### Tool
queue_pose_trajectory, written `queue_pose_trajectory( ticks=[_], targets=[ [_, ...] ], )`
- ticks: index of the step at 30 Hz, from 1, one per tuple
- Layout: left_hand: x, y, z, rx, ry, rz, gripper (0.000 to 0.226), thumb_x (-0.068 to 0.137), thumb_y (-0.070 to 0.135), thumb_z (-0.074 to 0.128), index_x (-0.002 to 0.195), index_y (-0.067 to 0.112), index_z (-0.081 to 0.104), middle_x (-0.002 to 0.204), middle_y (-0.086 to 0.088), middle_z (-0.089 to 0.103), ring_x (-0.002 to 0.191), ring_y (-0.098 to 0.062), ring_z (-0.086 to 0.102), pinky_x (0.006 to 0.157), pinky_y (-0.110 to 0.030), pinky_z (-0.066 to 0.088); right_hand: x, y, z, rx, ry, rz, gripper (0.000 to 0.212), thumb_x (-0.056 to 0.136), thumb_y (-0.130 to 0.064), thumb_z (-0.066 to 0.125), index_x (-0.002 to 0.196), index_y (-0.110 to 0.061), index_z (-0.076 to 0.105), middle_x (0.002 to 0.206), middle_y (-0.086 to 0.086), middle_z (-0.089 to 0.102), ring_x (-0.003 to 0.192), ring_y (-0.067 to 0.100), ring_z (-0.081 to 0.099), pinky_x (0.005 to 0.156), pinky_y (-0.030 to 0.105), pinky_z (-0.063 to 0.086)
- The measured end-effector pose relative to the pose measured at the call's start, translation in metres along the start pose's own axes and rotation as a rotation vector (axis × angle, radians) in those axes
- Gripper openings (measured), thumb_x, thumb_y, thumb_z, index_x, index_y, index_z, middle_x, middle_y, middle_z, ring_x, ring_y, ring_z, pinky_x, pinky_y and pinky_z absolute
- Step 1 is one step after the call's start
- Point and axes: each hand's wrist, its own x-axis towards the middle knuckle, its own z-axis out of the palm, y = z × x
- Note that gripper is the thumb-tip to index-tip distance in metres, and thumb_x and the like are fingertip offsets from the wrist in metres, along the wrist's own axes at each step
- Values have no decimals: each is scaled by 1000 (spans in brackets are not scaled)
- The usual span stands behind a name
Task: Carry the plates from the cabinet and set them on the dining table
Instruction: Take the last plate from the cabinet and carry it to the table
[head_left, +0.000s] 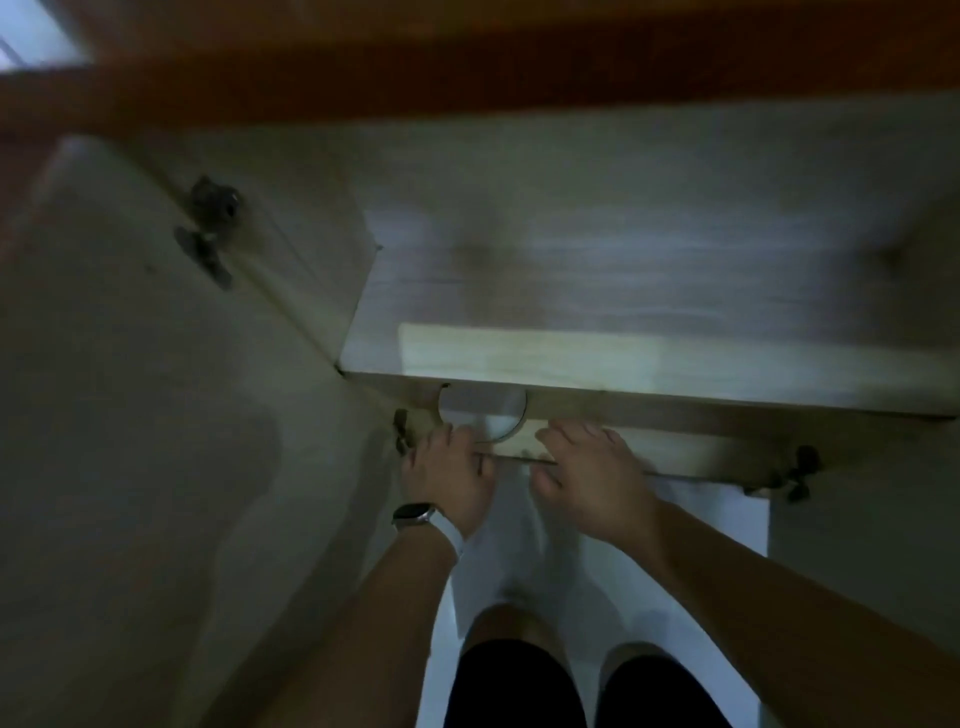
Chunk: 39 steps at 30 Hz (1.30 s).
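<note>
1. Cabinet (571, 234): the unit is standing open. Its door (130, 364) is hanging swung out on the left, with a metal hinge (210, 228) sitting at the door's inner edge. A pale shelf (675, 364) is running across the interior, and its front edge is catching the light. A brown wooden band (467, 62) is crossing the top of the view above the cabinet.

2. Plate (480, 415): one round white plate is lying in the lower compartment, just under the front edge of the shelf and towards the left side. Only part of its rim is showing, because the shelf is covering the rest. Blur is making it impossible to tell whether more plates are lying beneath it.

3. Left hand (447, 467): this hand is sitting at the lower left rim of the plate with its fingers bent towards the rim. Blur is hiding whether they are pinching the plate or only touching it. A watch (415, 514) with a pale strap is sitting on the wrist.

4. Right hand (592, 473): this hand is lying just right of the plate, at the lower compartment's front edge. Its fingers are pointing into the cabinet, straight and slightly spread, and the thumb is pointing left. Contact with the plate cannot be confirmed.

5. Floor (571, 571): a white floor is showing below both forearms, and the person's knees (514, 675) are showing at the bottom edge.
</note>
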Motion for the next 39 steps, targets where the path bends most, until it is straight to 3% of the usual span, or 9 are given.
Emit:
queue_pose_trajectory(
  ticks=[11, 17, 23, 26, 29, 33, 34, 36, 39],
  targets=[
    [102, -85, 194, 51, 125, -40, 41, 82, 35, 50, 117, 14, 55, 119, -12, 55, 110, -33, 46, 88, -44, 44, 102, 86, 184, -102, 40, -62, 44, 89, -45, 47, 120, -18, 61, 120, 3, 61, 113, 26, 54, 92, 36, 40],
    [149, -102, 244, -18, 153, -101, 69, 79, 51, 23, 128, 9, 49, 129, -14, 50, 116, -32, 44, 91, -43, 44, 144, 112, 228, -32, 26, -34, 46, 90, -44, 43, 127, -19, 55, 123, 2, 58, 115, 26, 50, 91, 36, 40],
    [184, -127, 273, -295, 269, -290, 34, 90, 35, 54, 110, 7, 55, 108, -16, 58, 98, -35, 55, 77, -38, 46, 191, 133, 275, 138, 1, 65, 39, 94, -36, 51, 124, -12, 61, 122, 11, 63, 113, 27, 58, 96, 34, 46],
    [203, -142, 290, -481, 268, -345, 29, 89, 33, 57, 103, 8, 56, 95, -15, 65, 89, -35, 61, 74, -35, 48, 215, 139, 302, 146, 17, 42, 30, 90, -10, 40, 102, -2, 67, 86, 22, 70, 78, 39, 64, 70, 39, 56],
    [221, -147, 294, -549, 223, -380, 30, 92, 34, 54, 107, 8, 58, 89, -11, 66, 89, -33, 62, 70, -28, 40, 239, 149, 322, 165, -39, -73, 32, 74, -10, 32, 84, 0, 60, 61, 25, 61, 57, 39, 60, 46, 43, 54],
    [244, -150, 295, -667, 168, -399, 33, 93, 32, 55, 114, 7, 59, 104, -12, 65, 94, -29, 59, 74, -26, 38, 252, 131, 314, 693, -131, 161, 16, 74, -15, 46, 77, -15, 62, 66, 13, 61, 62, 35, 61, 56, 41, 57],
    [249, -151, 296, -682, 156, -412, 32, 93, 32, 55, 114, 8, 59, 106, -12, 65, 94, -29, 59, 75, -27, 39, 255, 127, 311, 708, -26, 225, 7, 75, -26, 53, 77, -22, 57, 70, 4, 59, 66, 30, 60, 62, 39, 55],
    [255, -154, 298, -684, 142, -439, 25, 91, 25, 54, 110, 8, 60, 105, -14, 65, 94, -31, 60, 74, -28, 40, 264, 128, 318, 858, -17, 448, 16, 75, -40, 56, 81, -25, 54, 74, -2, 57, 74, 29, 61, 64, 38, 51],
    [255, -153, 301, -675, 152, -453, 17, 89, 12, 49, 102, 7, 58, 98, -16, 64, 90, -34, 60, 71, -29, 40, 266, 122, 314, 894, -29, 463, 3, 89, -19, 55, 90, -20, 57, 76, 3, 63, 77, 32, 66, 64, 36, 53]
  ],
)
